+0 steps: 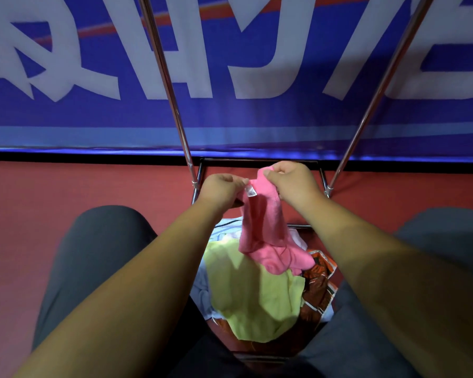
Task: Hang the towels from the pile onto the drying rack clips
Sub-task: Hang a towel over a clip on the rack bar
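left grip: fingers curled, pinching the top edge of the pink towel right beside its white tag; clamped on the cloth
right grip: fingers and thumb curled on the same top edge, a little farther along and slightly higher; also clamped on the cloth
pink towel: held up between both grips, in front of the foot of the drying rack; the top is bunched between them, the rest hangs in folds and the lower end lies on the pile
white tag: at the towel's top edge, just beside the left fingertips, facing the camera
pile: low down between the person's legs, on the near side of the rack's base; what it rests on is hidden
yellow-green towel: the largest cloth showing on the pile, spread over its middle, partly under the pink towel's end
orange patterned cloth: on the pile's right side, tucked under the pink and yellow-green ones
pale cloth: at the pile's left edge; white or light blue, cannot tell which
drying rack: two shiny metal poles rise from joints near the grips and spread apart toward the top of the view; a dark bar crosses behind the grips
banner: blue with large white letters, behind the rack
floor: red
legs: in dark grey trousers, one on each side of the pile, forearms bare above them
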### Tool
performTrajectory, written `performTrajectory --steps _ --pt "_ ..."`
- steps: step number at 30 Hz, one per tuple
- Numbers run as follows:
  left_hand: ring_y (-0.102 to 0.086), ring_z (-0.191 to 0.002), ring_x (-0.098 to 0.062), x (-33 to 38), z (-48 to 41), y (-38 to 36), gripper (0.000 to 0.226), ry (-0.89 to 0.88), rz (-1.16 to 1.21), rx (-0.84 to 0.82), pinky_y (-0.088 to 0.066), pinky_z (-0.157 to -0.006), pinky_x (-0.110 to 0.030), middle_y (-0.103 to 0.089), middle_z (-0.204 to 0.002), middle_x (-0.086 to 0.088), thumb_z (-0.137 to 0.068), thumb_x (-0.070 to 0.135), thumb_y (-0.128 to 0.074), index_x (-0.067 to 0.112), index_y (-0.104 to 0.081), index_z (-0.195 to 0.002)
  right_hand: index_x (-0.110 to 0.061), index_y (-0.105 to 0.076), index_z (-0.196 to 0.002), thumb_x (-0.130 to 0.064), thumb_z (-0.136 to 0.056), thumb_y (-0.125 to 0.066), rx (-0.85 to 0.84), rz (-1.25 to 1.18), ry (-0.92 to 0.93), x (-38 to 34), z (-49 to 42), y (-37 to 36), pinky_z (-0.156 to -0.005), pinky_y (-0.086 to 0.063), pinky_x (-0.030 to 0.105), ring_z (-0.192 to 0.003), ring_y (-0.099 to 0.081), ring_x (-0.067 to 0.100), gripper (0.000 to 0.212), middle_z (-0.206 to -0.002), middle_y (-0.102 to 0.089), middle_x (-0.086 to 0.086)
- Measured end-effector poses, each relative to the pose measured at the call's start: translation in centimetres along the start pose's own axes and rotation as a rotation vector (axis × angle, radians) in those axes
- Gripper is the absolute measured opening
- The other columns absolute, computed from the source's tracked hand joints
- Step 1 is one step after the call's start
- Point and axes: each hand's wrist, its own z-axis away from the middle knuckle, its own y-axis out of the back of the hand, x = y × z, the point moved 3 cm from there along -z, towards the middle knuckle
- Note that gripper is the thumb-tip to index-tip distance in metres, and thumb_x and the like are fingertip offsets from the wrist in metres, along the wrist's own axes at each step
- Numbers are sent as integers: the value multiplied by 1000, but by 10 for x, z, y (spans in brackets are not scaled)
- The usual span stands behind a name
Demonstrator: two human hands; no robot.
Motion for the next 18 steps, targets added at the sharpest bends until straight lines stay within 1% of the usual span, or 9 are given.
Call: performTrajectory --steps 1,3,4,6,9,11,13,16,18 --pt "-65 -66 -23 0 1 -3 14 -1 -22 -19 -65 -74 -39 -69 -80 -19 -101 4 -68 -7 -74 -107 -22 -77 -86 -26 -95 -75 -11 60 28 -2 3 -4 -77 -54 35 -71 -63 12 10 -73 -72 -8" --pt "-64 -65 -21 0 3 -6 11 1 -57 -37 -63 -64 -30 -67 -76 -15 -101 2 -67 -5 -72 -107 -24 -76 -87 -29 -97 -73 -28 190 78 -5 9 -9 -76 -50 30 -81 -66 13 11 -83 -74 -5" --pt "-63 -64 -20 0 3 -8 12 2 -65 -39 -62 -60 -28 -66 -76 -14 -101 1 -67 -6 -70 -111 -25 -75 -86 -31 -98 -72 -42 248 101 -7 13 -12 -74 -47 27 -82 -67 13 14 -84 -75 -6" --pt "-64 -65 -21 0 3 -9 20 16 -56 -34 -62 -59 -28 -66 -83 -17 -100 -3 -67 -9 -67 -119 -26 -75 -86 -31 -99 -69 -84 322 142 -8 19 -16 -71 -45 25 -80 -68 12 16 -81 -76 -7" --pt "-67 -66 -24 0 2 -8 29 44 -26 -40 -64 -59 -31 -67 -93 -26 -99 -6 -67 -10 -62 -127 -25 -78 -95 -28 -101 -66 -128 397 170 -8 24 -20 -69 -47 27 -78 -67 16 13 -76 -72 -6" --pt "-70 -70 -28 -1 2 -8 32 56 -25 -53 -66 -61 -32 -68 -96 -29 -97 -8 -67 -11 -62 -128 -24 -79 -99 -28 -101 -65 -129 419 172 -9 26 -20 -69 -43 26 -81 -67 19 14 -79 -70 -6" --pt "-71 -76 -33 -1 1 -8 35 65 -19 -62 -67 -66 -35 -69 -102 -33 -93 -13 -67 -10 -62 -128 -24 -79 -102 -26 -101 -64 -135 433 173 -11 27 -20 -70 -43 27 -83 -67 20 16 -86 -74 -1" --pt "-73 -88 -42 1 1 -9 39 81 9 -75 -67 -80 -46 -70 -114 -38 -92 -14 -67 -8 -60 -130 -24 -79 -107 -19 -99 -59 -153 473 183 -13 30 -20 -73 -51 31 -87 -69 25 22 -94 -78 3" --pt "-74 -93 -45 2 0 -9 40 83 13 -83 -65 -86 -51 -70 -114 -38 -94 -14 -65 -5 -58 -133 -23 -78 -110 -17 -97 -59 -169 465 179 -11 30 -20 -77 -56 34 -89 -71 25 24 -96 -78 4"
